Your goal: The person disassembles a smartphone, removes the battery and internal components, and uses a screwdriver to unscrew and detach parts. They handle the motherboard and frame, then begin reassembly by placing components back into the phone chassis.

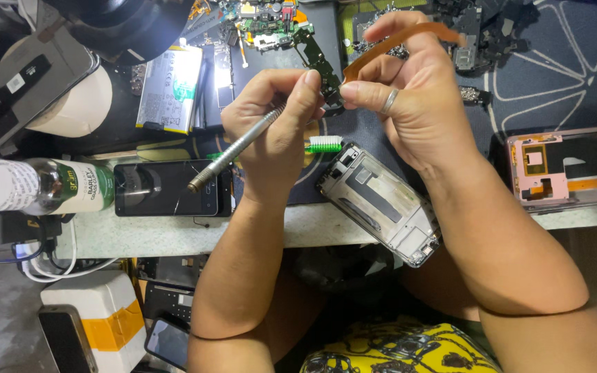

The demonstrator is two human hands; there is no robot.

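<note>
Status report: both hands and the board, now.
Left hand grips metal tool, tip at green circuit board. Right hand pinches board, orange flex cable attached. Phone frame lies below, apart.

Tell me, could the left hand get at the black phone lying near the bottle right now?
Probably yes. The black phone lies uncovered on the bench just beside the left hand, though that hand grips a metal tool it would have to put down first.

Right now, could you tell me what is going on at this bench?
A person is working on phone parts. The left hand holds a slim metal tool with its tip at a small green circuit board. The right hand pinches that board, and an orange flex ribbon arches over its fingers. Below, an opened phone frame lies at the desk edge, a dark phone beside it, and a battery farther back.
</note>
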